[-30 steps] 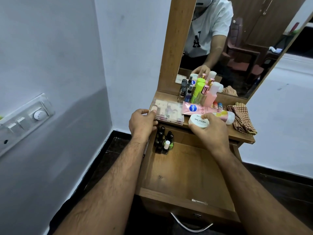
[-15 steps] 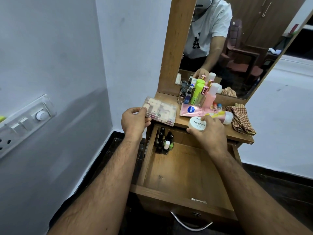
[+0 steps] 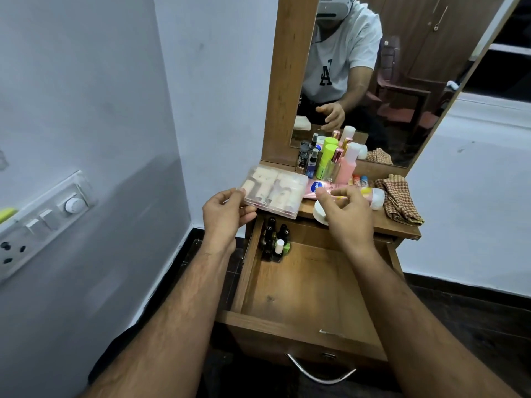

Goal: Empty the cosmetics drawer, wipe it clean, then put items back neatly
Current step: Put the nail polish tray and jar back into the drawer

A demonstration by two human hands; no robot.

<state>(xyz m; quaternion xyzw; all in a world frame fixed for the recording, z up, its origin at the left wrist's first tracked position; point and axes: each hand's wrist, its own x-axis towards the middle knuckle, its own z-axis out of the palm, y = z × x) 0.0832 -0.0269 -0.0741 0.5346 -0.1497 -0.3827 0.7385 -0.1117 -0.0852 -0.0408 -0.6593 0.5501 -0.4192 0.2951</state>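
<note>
Left hand [image 3: 227,216] pinches the clear plastic compartment box [image 3: 274,192] of beige pieces, now lifted off the wooden dresser top [image 3: 382,222]. Right hand [image 3: 344,214], fingers loosely spread, has let go of the white round jar [image 3: 319,212], earlier read "NAIL POLISH". The open wooden drawer [image 3: 301,288] holds small nail-polish bottles [image 3: 275,239] at its back-left corner. Beyond lies a pink tube [image 3: 321,188] with a blue logo, unreadable.

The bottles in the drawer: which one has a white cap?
The small bottle at the front of the group in the drawer's back left corner; the bottles behind it have black caps.
</note>
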